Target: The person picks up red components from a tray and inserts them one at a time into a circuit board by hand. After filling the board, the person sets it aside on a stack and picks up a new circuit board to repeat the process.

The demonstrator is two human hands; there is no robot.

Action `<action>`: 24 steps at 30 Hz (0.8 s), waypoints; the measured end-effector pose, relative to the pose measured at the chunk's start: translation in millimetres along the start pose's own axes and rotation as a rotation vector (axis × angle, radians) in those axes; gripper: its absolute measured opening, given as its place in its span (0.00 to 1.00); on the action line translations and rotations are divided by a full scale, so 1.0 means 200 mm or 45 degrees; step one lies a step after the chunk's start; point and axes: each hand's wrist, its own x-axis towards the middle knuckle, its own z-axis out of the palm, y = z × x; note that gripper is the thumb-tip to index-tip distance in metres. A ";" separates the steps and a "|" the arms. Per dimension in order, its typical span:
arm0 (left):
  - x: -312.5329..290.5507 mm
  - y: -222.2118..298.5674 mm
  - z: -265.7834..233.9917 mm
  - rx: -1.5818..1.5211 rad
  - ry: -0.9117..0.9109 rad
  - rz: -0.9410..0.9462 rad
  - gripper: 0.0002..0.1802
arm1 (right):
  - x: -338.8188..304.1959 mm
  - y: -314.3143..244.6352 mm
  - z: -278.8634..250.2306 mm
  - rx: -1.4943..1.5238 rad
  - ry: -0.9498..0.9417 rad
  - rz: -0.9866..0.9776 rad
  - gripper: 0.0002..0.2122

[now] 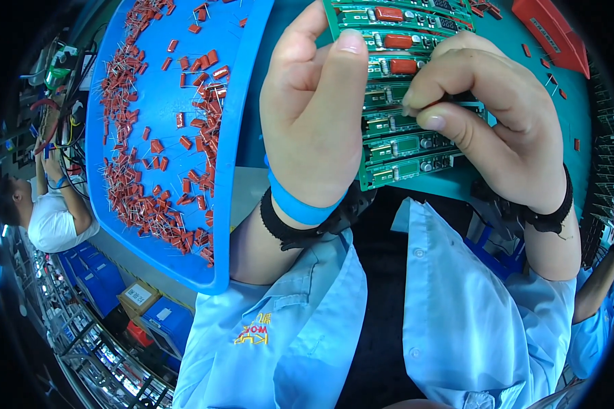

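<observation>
A green circuit board panel [397, 147], made of several narrow strips, lies under both hands. My left hand [314, 129] grips its left edge, thumb on top; the other fingers are partly hidden. Red film capacitors [403, 66] sit in the upper strips, while the lower strips show bare green spots. Over the middle strips, my right hand [491, 116] is closed in a pinch, thumb against fingertips. Whatever lies between those fingertips is too small and covered to name. Left of my left hand stands a blue tray [242, 116] with many loose red capacitors [158, 146], their wire leads sticking out.
A red bin [556, 34] stands at the far right of the green table [559, 129], with loose capacitors nearby. More boards [604, 150] line the right rim. A person in white [58, 221] works at far left; another person's arm [597, 293] shows at right. Blue crates [99, 283] stand lower left.
</observation>
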 end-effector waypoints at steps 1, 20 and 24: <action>0.00 -0.01 0.00 -0.002 -0.003 0.001 0.22 | 0.00 0.00 0.00 -0.004 -0.007 -0.011 0.05; 0.01 -0.03 -0.03 -0.026 -0.043 0.030 0.21 | 0.02 0.02 0.02 -0.177 0.093 -0.130 0.13; 0.01 -0.04 -0.04 -0.031 -0.055 0.036 0.21 | 0.03 0.00 0.00 -0.275 0.039 -0.209 0.12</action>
